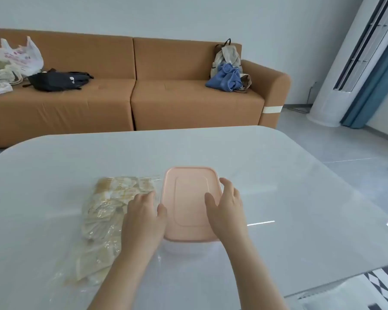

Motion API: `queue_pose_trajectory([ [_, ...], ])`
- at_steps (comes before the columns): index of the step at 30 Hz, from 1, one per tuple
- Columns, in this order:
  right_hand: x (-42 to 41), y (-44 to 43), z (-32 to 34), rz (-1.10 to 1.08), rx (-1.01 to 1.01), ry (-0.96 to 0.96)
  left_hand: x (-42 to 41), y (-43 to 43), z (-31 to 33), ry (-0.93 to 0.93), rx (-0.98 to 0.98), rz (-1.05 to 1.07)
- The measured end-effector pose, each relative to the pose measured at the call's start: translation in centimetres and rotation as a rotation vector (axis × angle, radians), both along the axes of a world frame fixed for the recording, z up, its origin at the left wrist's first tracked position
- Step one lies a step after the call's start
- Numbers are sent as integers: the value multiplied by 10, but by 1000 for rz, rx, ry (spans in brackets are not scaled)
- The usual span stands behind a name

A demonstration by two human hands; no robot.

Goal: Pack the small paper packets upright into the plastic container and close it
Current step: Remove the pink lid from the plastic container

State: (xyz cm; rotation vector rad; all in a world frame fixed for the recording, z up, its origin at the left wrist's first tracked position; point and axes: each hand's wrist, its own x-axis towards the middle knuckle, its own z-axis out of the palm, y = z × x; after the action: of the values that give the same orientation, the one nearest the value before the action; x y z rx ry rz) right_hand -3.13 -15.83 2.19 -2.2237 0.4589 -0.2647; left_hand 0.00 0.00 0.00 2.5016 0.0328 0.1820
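Left hand [143,218] and right hand [227,209] rest on opposite edges of the pink-lidded container [188,198] on the table [278,175]; bagged packets [105,209] lie just left.

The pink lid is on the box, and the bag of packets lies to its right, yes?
No. In the head view the bag of packets lies to the left of the box, not its right. The pink lid is on the box.
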Motion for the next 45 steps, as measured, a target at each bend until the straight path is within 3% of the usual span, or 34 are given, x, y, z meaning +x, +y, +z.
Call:
queue_pose_trajectory([
  [6,3,-2,-6,36,63,83,3,2,-9,45,-95,4],
  [13,3,-8,-4,18,181,-6,1,-3,-2,25,-275,31],
  [17,3,-18,7,-42,436,-178,-2,-2,7,-3,-545,52],
  [20,-2,-25,11,-78,888,-265,1,-2,9,4,-672,51],
  [22,-6,-26,15,-46,1121,-226,2,-6,9,23,-715,55],
  [26,-11,-33,28,4,1213,-251,1,-9,8,10,-681,75],
  [29,-17,-53,53,-28,1045,-430,4,-7,2,86,-554,58],
  [32,-26,-64,76,-76,524,-497,7,-11,-8,118,-523,65],
  [34,-25,-62,77,-89,158,-444,8,-17,-12,89,-542,95],
  [37,-16,-63,54,-137,-182,-340,8,-25,-16,29,-561,108],
  [45,12,-74,-21,-96,-284,-51,11,-33,-20,-29,-532,160],
])
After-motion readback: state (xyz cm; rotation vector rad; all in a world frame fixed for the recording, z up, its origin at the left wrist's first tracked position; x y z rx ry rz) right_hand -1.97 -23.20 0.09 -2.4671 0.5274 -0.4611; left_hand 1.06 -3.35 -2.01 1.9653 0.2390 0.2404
